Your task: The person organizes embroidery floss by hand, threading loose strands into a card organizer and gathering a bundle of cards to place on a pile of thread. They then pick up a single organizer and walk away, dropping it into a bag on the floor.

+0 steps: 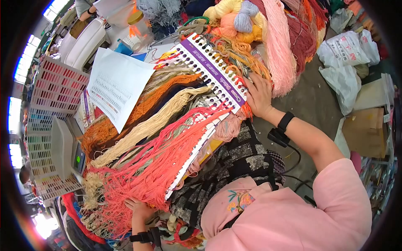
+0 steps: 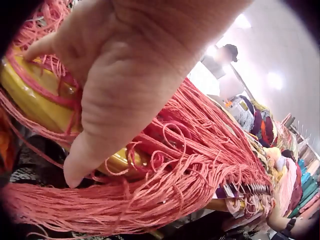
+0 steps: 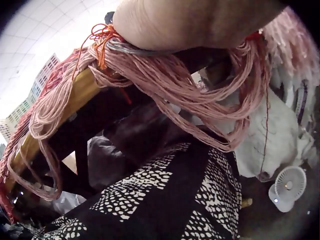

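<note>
A white card with a purple band and punched holes lies across the table, hanks of embroidery thread looped through its holes. Coral threads spread from its near end toward my left hand, whose fingers touch their loose ends at the table's edge. In the left wrist view the thumb points down over the yellow table edge, apart from the other fingers. At the card's right end rests my right hand, fingers along the edge beside orange-red ties. Pale pink thread hangs below that hand.
Cream and orange hanks lie beside the coral ones. A printed sheet covers part of them. Colour chart panels and a scale stand at left. Yarn piles fill the back; white bags lie at right.
</note>
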`<state>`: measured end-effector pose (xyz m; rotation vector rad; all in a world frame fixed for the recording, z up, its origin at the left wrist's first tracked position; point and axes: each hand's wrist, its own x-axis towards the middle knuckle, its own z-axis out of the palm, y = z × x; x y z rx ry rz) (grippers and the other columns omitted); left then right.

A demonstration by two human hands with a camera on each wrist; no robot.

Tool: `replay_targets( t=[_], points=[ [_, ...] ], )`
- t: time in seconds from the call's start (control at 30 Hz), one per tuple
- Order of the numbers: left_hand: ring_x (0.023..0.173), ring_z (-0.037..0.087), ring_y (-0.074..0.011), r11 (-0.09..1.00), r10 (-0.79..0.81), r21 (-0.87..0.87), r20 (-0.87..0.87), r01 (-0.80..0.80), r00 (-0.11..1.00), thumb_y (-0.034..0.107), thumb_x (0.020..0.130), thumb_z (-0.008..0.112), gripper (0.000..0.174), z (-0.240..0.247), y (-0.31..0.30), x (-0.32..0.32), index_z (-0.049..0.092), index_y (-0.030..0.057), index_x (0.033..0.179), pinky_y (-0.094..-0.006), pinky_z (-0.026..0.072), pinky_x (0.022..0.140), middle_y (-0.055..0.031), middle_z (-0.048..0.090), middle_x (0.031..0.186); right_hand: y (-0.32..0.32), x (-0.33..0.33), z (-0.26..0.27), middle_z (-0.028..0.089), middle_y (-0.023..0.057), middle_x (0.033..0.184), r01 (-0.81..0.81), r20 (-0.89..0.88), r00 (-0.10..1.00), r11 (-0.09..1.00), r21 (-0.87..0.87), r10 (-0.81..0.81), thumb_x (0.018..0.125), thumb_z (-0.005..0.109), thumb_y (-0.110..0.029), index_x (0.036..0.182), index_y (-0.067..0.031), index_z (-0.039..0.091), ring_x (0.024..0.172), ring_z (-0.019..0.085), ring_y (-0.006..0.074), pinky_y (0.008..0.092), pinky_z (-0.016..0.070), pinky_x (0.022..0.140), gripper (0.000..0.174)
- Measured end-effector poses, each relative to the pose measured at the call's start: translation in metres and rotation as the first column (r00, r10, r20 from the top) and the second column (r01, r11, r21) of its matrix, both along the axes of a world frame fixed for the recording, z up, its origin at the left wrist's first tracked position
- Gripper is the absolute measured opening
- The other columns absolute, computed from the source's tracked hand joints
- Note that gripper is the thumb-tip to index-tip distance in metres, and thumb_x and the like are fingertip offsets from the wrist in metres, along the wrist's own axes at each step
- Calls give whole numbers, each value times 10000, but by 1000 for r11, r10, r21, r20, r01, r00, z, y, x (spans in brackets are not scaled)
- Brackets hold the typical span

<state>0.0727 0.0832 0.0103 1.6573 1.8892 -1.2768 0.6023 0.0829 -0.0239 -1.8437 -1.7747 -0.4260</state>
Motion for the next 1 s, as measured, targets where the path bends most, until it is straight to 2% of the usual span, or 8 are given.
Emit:
replay_targets(
  t=[0.2, 0.33, 0.37, 0.57, 0.67, 0.77, 0.87, 1.0],
  points=[
    [1198, -116, -500, 986, 24, -166, 14, -21, 1000, 658, 549, 600, 1241, 14, 9, 11, 2, -211, 1204, -521, -26, 981, -390, -82, 1276, 1, 2, 1, 402, 165, 1163, -30, 10, 999, 999, -27, 31, 744, 432, -175, 1148, -33, 438, 1092, 370, 302, 398, 243, 873, 429],
    [1175, -123, -536, 987, -98, -126, 54, 104, 994, 677, 581, 551, 1146, -2, 4, -11, 148, -188, 1215, -578, -46, 944, -395, -96, 1271, 2, 2, 1, 399, 170, 1174, -25, 8, 1000, 999, -37, 26, 758, 412, -195, 1148, -28, 442, 1100, 366, 305, 406, 244, 871, 426],
    [1161, -109, -563, 982, -145, -121, 19, 146, 989, 688, 609, 502, 1000, -5, 3, -15, 329, -90, 1212, -621, -53, 910, -401, -74, 1270, 1, 2, 1, 399, 172, 1174, -24, 10, 1000, 999, -39, 24, 761, 406, -199, 1150, -26, 441, 1102, 365, 308, 409, 244, 871, 428],
    [1135, -98, -599, 922, -53, -367, 188, 120, 981, 679, 638, 468, 769, 26, 24, 5, 567, 39, 1053, -678, -68, 850, -380, -12, 1290, 3, -1, 1, 386, 196, 1181, 1, 47, 999, 996, -88, 3, 778, 372, -228, 1165, -12, 427, 1108, 352, 331, 428, 231, 889, 447],
    [1110, -144, -610, 917, -84, -379, 121, 125, 989, 686, 604, 517, 955, 14, 22, -4, 383, -59, 1188, -647, -58, 881, -432, -58, 1243, 3, -3, 2, 372, 208, 1189, 8, 56, 998, 993, -118, -2, 782, 361, -230, 1168, 0, 414, 1114, 335, 345, 437, 220, 901, 453],
    [1103, -142, -617, 923, -48, -365, 211, 124, 976, 697, 578, 528, 1040, 9, 20, -13, 309, -100, 1209, -654, -66, 869, -439, -53, 1237, 3, -3, 3, 361, 214, 1197, 1, 51, 999, 990, -141, 7, 785, 353, -229, 1170, 12, 403, 1119, 319, 360, 443, 214, 907, 457],
    [1138, -99, -593, 965, -136, -200, 176, 170, 975, 647, 654, 490, 919, -8, 4, -26, 387, -118, 1151, -680, -85, 842, -375, 5, 1293, 3, -4, 2, 351, 217, 1202, -5, 45, 999, 989, -149, 12, 789, 339, -233, 1166, 16, 401, 1116, 313, 369, 442, 211, 910, 456],
    [1143, -103, -585, 970, -103, -198, 197, 142, 975, 645, 658, 484, 951, 3, 6, -16, 346, -156, 1151, -676, -95, 844, -373, -6, 1294, 2, -2, 1, 345, 217, 1205, 1, 61, 998, 989, -151, 8, 798, 331, -238, 1168, 11, 395, 1114, 315, 365, 439, 207, 915, 451]
  ],
)
